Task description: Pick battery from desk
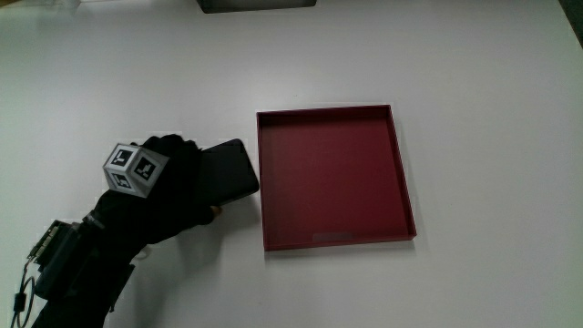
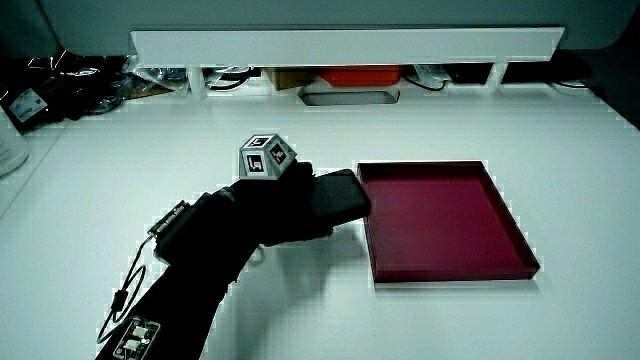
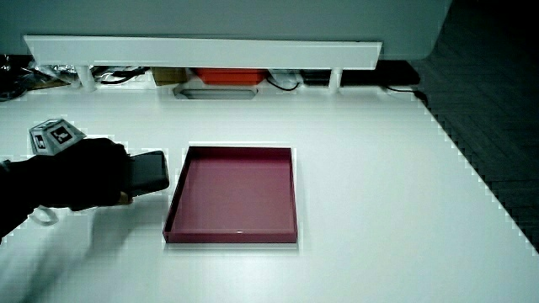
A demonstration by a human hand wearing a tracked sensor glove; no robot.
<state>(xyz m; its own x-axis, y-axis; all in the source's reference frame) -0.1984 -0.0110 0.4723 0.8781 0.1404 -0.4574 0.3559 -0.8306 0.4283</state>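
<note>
A flat black slab, the battery (image 1: 228, 172), sits beside the dark red tray (image 1: 401, 187); it also shows in both side views, battery (image 2: 337, 196) and battery (image 3: 149, 174). The gloved hand (image 1: 173, 187) covers the end of the battery away from the tray, with its fingers curled around that end. The patterned cube (image 1: 133, 169) rides on the back of the hand. The part of the battery under the hand is hidden, and I cannot tell whether it rests on the table or is lifted.
The red tray (image 2: 520, 245) has low walls and holds nothing. A low white partition (image 2: 345, 45) runs along the table's edge farthest from the person, with cables and boxes (image 2: 60, 80) under it.
</note>
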